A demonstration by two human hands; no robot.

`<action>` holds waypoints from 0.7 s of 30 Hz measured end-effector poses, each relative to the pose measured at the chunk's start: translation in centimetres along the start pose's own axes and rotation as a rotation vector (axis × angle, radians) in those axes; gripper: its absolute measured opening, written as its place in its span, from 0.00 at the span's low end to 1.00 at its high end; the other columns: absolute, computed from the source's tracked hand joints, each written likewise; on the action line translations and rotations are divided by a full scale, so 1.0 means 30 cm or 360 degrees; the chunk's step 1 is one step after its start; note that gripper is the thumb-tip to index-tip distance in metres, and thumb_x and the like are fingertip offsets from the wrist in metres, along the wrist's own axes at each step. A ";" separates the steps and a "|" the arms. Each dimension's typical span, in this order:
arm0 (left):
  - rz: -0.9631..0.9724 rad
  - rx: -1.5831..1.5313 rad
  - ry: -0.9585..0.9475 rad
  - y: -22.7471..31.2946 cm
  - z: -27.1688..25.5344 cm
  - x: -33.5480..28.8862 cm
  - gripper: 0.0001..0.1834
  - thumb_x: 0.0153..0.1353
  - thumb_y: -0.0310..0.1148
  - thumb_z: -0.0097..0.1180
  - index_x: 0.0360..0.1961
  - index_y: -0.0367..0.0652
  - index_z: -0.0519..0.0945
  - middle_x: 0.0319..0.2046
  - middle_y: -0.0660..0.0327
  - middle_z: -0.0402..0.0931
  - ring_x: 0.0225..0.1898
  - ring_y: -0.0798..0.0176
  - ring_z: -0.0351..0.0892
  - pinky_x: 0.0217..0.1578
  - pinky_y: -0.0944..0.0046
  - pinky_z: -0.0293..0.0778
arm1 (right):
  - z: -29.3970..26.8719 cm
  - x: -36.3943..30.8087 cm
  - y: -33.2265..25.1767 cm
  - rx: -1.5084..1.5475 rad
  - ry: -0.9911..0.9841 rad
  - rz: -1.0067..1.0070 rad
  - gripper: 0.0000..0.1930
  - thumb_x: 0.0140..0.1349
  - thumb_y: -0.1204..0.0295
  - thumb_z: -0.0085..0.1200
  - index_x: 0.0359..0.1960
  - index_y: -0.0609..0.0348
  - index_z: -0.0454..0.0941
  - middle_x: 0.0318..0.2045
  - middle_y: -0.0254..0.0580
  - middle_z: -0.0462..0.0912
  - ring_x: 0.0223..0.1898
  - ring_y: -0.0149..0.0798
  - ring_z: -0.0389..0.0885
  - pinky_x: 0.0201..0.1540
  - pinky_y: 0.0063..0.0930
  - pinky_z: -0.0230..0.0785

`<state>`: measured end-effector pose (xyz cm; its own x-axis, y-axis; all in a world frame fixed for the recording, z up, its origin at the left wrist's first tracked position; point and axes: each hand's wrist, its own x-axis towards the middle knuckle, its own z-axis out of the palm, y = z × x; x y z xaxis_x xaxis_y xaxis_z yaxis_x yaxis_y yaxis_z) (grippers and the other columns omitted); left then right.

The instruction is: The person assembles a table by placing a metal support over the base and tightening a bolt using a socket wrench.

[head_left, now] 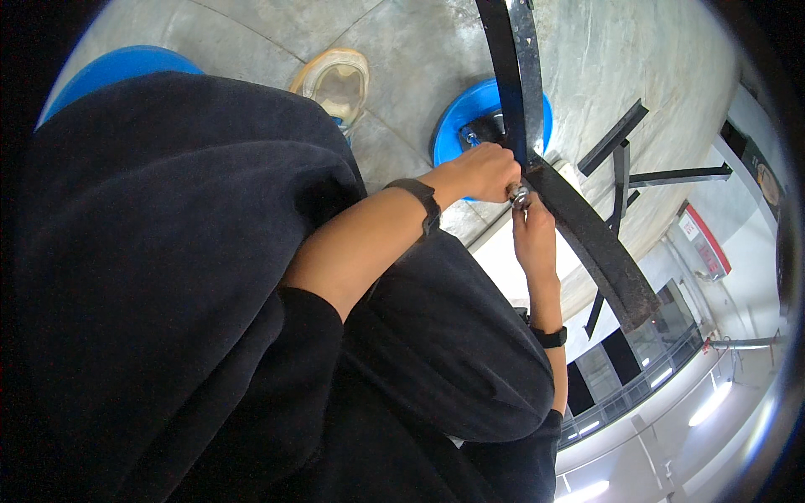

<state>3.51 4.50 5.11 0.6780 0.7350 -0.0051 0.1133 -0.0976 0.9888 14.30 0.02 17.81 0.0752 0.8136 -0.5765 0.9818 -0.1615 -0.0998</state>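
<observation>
My left hand [485, 173], with a dark band on its wrist, is closed beside the joint of a black metal frame [579, 226]. Just below it my right hand [535, 235] is closed too, thumb and fingers pinched. Between them shows a shiny round metal fitting [519, 198], close against the frame; its exact kind is unclear. Both hands' fingertips meet around it, and part of it is hidden by them. Past my left hand, a chrome and blue tool end [470, 137] shows over a round blue container [449, 126].
Black metal bars [620, 172] stand joined on the right. A white panel [511, 260] lies below the frame. Another blue round object [117, 67] is at far left, and a light shoe [335, 84] rests on the grey tiled floor [394, 50]. Dark trousers [168, 251] fill the left.
</observation>
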 end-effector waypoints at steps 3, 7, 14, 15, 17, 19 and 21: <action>0.0100 -0.0073 0.0042 0.004 0.021 -0.010 0.04 0.40 0.31 0.57 0.18 0.44 0.80 0.18 0.50 0.76 0.25 0.46 0.76 0.28 0.51 0.71 | 0.026 -0.022 0.031 0.0257 -0.0197 0.0141 0.11 0.61 0.69 0.47 0.32 0.67 0.73 0.23 0.43 0.78 0.24 0.32 0.75 0.27 0.31 0.65; 0.0096 0.0002 0.0031 -0.011 0.063 -0.006 0.04 0.42 0.31 0.57 0.18 0.42 0.80 0.18 0.49 0.75 0.25 0.45 0.76 0.28 0.51 0.71 | 0.052 -0.058 -0.047 0.2173 -0.0767 0.0921 0.13 0.68 0.65 0.40 0.34 0.64 0.72 0.30 0.42 0.78 0.37 0.39 0.79 0.44 0.31 0.70; -0.0042 -0.0039 0.0018 0.005 -0.003 0.017 0.07 0.45 0.33 0.56 0.18 0.41 0.80 0.20 0.48 0.76 0.27 0.44 0.77 0.29 0.49 0.71 | -0.012 -0.011 -0.035 0.0507 -0.0413 0.0378 0.12 0.65 0.67 0.44 0.31 0.66 0.73 0.23 0.40 0.76 0.27 0.32 0.74 0.34 0.25 0.66; -0.0042 -0.0003 -0.0062 0.008 -0.010 0.016 0.07 0.44 0.33 0.56 0.18 0.42 0.80 0.20 0.48 0.76 0.27 0.44 0.77 0.29 0.49 0.72 | -0.027 -0.014 -0.055 0.0264 -0.0300 0.0344 0.11 0.62 0.70 0.44 0.37 0.69 0.71 0.21 0.56 0.75 0.25 0.44 0.77 0.30 0.38 0.66; -0.0042 0.0066 -0.0214 0.015 -0.024 0.008 0.07 0.42 0.35 0.57 0.19 0.42 0.81 0.20 0.48 0.76 0.27 0.44 0.78 0.30 0.50 0.73 | -0.015 -0.022 -0.040 0.0162 -0.0223 0.0257 0.11 0.62 0.71 0.45 0.38 0.68 0.71 0.22 0.57 0.74 0.24 0.45 0.77 0.29 0.38 0.65; -0.0019 0.0073 -0.0197 0.008 -0.015 0.013 0.07 0.43 0.34 0.57 0.19 0.42 0.81 0.20 0.48 0.76 0.27 0.45 0.78 0.30 0.50 0.73 | -0.008 -0.026 -0.038 0.0234 -0.0340 0.0499 0.11 0.62 0.70 0.45 0.38 0.68 0.71 0.23 0.55 0.76 0.26 0.43 0.78 0.29 0.36 0.65; 0.0010 0.0072 -0.0193 0.002 0.007 0.009 0.07 0.43 0.34 0.57 0.19 0.42 0.81 0.20 0.49 0.76 0.27 0.45 0.78 0.30 0.50 0.73 | 0.048 -0.061 0.010 0.1054 -0.0439 0.0539 0.13 0.65 0.66 0.43 0.35 0.66 0.72 0.25 0.44 0.78 0.31 0.36 0.79 0.36 0.27 0.69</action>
<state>3.85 4.55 5.14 0.7614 0.6480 -0.0196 0.1395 -0.1343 0.9811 14.21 -2.34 17.67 0.2205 0.5070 -0.8333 0.5988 -0.7447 -0.2946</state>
